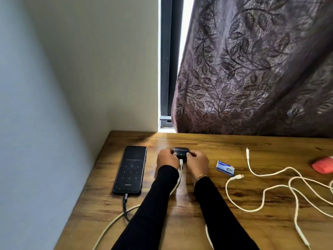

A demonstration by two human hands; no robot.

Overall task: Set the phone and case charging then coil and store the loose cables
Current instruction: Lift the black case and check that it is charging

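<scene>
We see the case (180, 153), small and black with a green light on its near face, sitting on the table (198, 213) between the two hands. The left hand (166, 158) holds its left side and the right hand (197, 160) its right side, the fingers (189, 154) of both curled round its near corners, so it is clamped from both sides. A white plug (181, 161) enters the near face just below the light, in the gap between the hands, and its white cable (115, 221) runs back under the left sleeve (153, 204) towards the near table edge. The phone (130, 169) lies flat just left of the left hand, apart from it, its screen dimly showing a dot pattern; a grey cable (125, 204) is plugged into its near end. Right of the hands lie a small blue and white box (225, 168) and, farther right, loose white cables (266, 192) in tangled loops, running off the right edge and the bottom, so we cannot tell how many there are or where they end. A pink thing (323, 166) at the right edge is cut off and too blurred to name. The palms and most fingertips are hidden behind the backs of the hands. A leaf-patterned curtain (252, 69) hangs behind the table.
</scene>
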